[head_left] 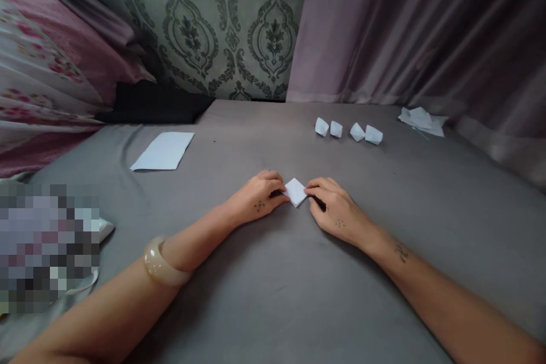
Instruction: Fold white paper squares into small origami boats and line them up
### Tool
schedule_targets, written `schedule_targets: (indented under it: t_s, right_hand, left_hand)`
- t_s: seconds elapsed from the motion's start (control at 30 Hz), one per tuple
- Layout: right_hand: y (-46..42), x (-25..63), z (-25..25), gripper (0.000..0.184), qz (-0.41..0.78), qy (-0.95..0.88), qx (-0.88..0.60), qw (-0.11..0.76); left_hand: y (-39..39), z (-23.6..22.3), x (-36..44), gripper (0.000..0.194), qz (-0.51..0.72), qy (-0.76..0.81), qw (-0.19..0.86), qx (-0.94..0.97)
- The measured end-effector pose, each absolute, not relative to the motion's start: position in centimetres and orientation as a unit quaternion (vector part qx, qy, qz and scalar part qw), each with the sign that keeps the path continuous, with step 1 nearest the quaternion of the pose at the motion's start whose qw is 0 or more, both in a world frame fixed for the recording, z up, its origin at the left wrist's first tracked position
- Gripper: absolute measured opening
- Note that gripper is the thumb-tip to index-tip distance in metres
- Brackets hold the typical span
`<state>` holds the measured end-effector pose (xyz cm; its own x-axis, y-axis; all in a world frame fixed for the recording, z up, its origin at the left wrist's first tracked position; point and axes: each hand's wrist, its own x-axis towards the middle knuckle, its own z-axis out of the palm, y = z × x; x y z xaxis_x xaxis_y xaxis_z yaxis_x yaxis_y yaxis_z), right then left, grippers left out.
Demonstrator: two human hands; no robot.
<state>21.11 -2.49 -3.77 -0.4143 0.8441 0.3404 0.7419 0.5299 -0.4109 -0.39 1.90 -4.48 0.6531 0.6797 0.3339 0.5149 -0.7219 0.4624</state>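
Between my hands is a small white folded paper (295, 192), shaped like a diamond and lying on the grey cloth surface. My left hand (262, 196) pinches its left corner between thumb and fingers. At the opposite corner, my right hand (336, 207) grips the paper in the same way. The corners themselves are partly hidden by my fingertips. A pale bangle (164, 267) circles my left forearm.
Several folded white paper pieces (336, 129) stand in a row at the back right. Farther right lie loose paper scraps (422, 119). Flat white sheets (164, 151) rest at the left, near a black cloth (157, 103). Curtains and a patterned wall border the back.
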Motion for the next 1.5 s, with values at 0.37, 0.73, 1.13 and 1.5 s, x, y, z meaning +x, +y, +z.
schedule_targets:
  t_s: [0.37, 0.73, 1.13, 1.5]
  right_hand:
    - [-2.6, 20.8, -4.0, 0.023, 0.092, -0.828, -0.483, 0.27]
    - [-1.4, 20.9, -4.5, 0.015, 0.172, -0.763, -0.534, 0.321]
    - [-0.8, 20.3, -4.3, 0.016, 0.22, -0.692, -0.607, 0.323]
    - [-0.2, 20.0, -4.1, 0.016, 0.253, -0.662, -0.638, 0.3]
  left_hand:
    - [0.6, -4.1, 0.0, 0.034, 0.144, 0.305, -0.058, 0.94]
    - [0.7, -3.3, 0.8, 0.015, 0.243, 0.497, 0.249, 0.795]
    - [1.4, -4.0, 1.3, 0.025, 0.225, 0.517, 0.231, 0.793]
    - [2.1, -3.2, 1.6, 0.023, 0.182, 0.565, 0.26, 0.762]
